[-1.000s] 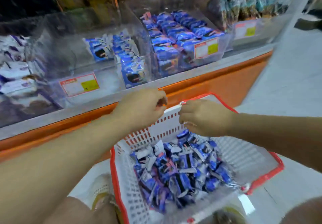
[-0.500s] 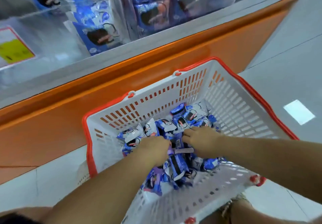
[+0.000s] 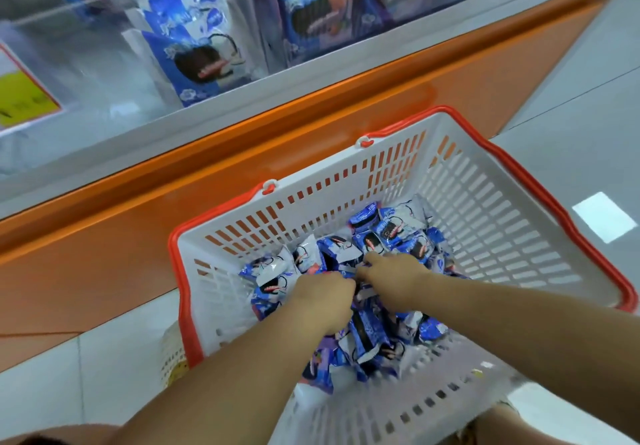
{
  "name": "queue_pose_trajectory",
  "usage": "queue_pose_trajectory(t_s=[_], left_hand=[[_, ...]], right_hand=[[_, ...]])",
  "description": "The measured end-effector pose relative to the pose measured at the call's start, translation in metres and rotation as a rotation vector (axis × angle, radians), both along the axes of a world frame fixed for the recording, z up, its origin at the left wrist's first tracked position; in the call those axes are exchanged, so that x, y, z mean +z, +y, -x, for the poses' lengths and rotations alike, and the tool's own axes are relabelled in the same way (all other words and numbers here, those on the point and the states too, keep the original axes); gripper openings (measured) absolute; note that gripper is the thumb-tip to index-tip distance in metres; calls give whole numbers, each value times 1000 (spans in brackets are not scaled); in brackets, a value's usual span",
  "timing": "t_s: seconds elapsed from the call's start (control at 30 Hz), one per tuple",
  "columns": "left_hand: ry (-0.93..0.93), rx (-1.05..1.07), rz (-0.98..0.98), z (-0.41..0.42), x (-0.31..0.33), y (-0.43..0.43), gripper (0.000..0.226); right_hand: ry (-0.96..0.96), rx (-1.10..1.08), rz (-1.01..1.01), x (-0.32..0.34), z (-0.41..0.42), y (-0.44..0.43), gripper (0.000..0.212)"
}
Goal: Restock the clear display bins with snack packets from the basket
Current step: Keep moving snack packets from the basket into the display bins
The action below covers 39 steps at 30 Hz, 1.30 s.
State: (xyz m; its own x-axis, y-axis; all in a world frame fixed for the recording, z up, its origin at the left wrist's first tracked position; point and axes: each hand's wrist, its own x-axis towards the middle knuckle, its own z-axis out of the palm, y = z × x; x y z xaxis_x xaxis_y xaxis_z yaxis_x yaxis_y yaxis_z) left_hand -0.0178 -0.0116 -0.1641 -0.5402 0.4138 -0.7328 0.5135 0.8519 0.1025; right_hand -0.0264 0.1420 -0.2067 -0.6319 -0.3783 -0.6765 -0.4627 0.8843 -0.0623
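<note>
Basket point(image 3: 485, 230), 5 o'clock: before the counter point(image 3: 207, 195), packets point(image 3: 391, 233) heaped inside toward its 9 o'clock side. Display bins point(image 3: 114, 74), 11 to 1 o'clock: on the counter, behind the basket, packets standing inside.

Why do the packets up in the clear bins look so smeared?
Head view: the binned packets are streaked, probably by camera motion, and the clear bin wall shows pale glare; same view, a bright light patch reflects off the floor, and the wide lens slightly bows the orange counter edge.
</note>
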Motion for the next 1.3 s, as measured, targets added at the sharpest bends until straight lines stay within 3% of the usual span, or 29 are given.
queue_pose_trajectory(t_s=[0.13, 0.2, 0.33, 0.63, 0.77, 0.8, 0.87, 1.0, 1.17, 1.3], left_hand=[[65, 66, -52, 15, 25, -4, 26], [104, 129, -95, 23, 42, -9, 30], [76, 383, -346, 36, 90, -12, 48], [6, 741, -1029, 21, 215, -16, 27], [-10, 928, -1230, 18, 233, -26, 46], [-4, 976, -1279, 16, 238, -27, 50], [-9, 1074, -1365, 15, 243, -28, 52], [27, 1160, -1435, 13, 257, -32, 38], [368, 1092, -1376, 18, 286, -48, 43], [483, 1023, -1324, 27, 301, -57, 39]], right_hand=[[-164, -201, 258, 48, 23, 9, 44], [-222, -274, 330, 84, 35, 16, 46], [-304, -519, 505, 161, 45, 29, 42], [-85, -619, 922, 298, 36, 24, 30], [-27, -655, 1121, 333, 26, 8, 59], [-19, -670, 1164, 338, 27, 6, 57], [-11, -702, 1228, 345, 30, 3, 30], [43, -724, 1245, 356, 37, -10, 20], [6, -752, 1337, 360, 42, -25, 14], [-51, -682, 1443, 360, 47, -43, 9]])
